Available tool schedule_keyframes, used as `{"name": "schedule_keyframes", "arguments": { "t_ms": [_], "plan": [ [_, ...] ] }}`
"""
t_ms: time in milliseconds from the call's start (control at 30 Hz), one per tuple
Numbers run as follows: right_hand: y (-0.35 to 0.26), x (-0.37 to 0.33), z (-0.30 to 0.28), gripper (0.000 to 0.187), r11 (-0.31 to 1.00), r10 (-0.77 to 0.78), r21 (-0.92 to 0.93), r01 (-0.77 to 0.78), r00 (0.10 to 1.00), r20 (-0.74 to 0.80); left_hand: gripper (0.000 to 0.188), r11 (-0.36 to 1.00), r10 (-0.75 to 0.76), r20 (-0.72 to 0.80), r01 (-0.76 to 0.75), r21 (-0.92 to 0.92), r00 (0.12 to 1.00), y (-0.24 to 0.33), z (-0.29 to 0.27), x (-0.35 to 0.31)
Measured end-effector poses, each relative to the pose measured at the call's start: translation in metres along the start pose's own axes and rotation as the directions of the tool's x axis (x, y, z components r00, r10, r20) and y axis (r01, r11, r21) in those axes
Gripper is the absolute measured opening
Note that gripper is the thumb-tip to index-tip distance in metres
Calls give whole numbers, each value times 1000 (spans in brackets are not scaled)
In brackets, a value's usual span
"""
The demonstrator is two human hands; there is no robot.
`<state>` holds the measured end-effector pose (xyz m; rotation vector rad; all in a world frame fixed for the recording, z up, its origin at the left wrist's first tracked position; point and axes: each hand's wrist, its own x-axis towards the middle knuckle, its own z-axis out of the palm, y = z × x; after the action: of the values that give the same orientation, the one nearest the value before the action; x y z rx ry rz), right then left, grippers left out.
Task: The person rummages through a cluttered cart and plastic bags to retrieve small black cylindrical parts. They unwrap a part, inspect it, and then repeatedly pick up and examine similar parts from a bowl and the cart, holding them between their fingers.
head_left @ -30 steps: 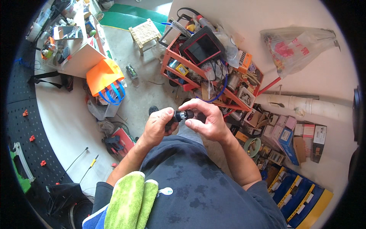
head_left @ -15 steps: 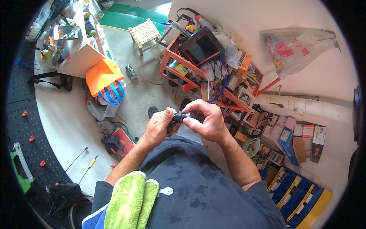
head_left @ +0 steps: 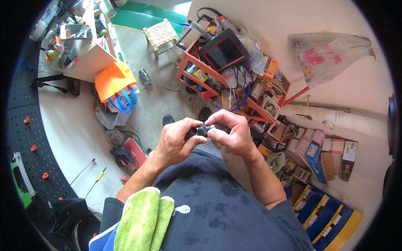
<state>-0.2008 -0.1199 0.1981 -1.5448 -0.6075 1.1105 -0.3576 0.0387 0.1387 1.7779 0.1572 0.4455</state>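
Between both hands, in front of my body, is a small black cylindrical fitting [head_left: 202,130] with a wider collar at its middle and a silvery end on the right. My left hand [head_left: 176,140] grips its black left end, thumb on the near side and fingers curled over the far side. At the silvery end, my right hand [head_left: 233,133] pinches it between thumb and forefinger. The fingers partly cover both ends, so its full length is hidden.
A red tool cart [head_left: 183,68] heaped with tools and a dark-screened device [head_left: 225,52] stands ahead to the right. Several boxes [head_left: 315,154] lie along the right wall. An orange bag [head_left: 114,81] hangs at the left, and a small stool [head_left: 161,34] stands farther off.
My left hand has turned and changed its hold, with its thumb now lower along the fitting. The right hand has shifted slightly right, still pinching the silvery end.
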Motion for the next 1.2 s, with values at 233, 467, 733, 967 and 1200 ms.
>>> {"name": "schedule_keyframes", "arguments": {
  "t_ms": [233, 467, 733, 967, 1200],
  "plan": [
    [-5, 7, 3, 24, 966, 207, 149, -211, 977, 44, 41, 945, 163, -1, -156, 287, 987, 6, -7, 10],
    [-2, 11, 12, 24, 959, 172, 217, -184, 982, 74, 42, 903, 214, 18, -205, 377, 977, 1, -10, 11],
    [9, 0, 13, 19, 986, -41, 163, 38, 999, 14, 42, 986, 153, -35, -150, 77, 988, -1, 0, 8],
    [1, 0, 12, 29, 889, -392, -246, 386, 920, 26, 39, 992, 2, 27, 2, -124, 1000, 14, -7, 9],
    [-5, 8, 17, 32, 716, -605, -385, 582, 793, 72, 45, 944, -88, 12, 87, -319, 996, 14, 0, 1]
  ]
}}
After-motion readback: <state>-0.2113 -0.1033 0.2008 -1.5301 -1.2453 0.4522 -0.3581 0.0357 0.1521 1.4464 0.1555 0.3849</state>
